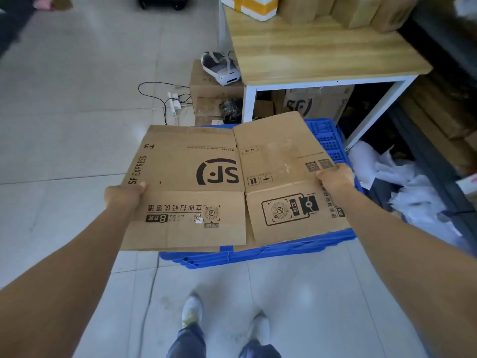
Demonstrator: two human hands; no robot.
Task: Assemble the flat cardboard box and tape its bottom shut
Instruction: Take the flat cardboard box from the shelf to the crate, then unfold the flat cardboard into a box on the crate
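Observation:
A flat brown cardboard box (206, 182) with black SF Express print is held out in front of me, above a blue plastic crate. It is still folded flat, its printed panels and flaps facing up. My left hand (124, 196) grips its left edge with the thumb on top. My right hand (335, 178) grips its right edge the same way. No tape is in view.
The blue crate (258, 255) sits on the tiled floor under the box. A wooden table (309, 52) with cartons on it stands at the back right, with more SF cartons beneath. White packing plastic (413, 192) lies at the right. A power strip and cables (173, 104) lie on the floor.

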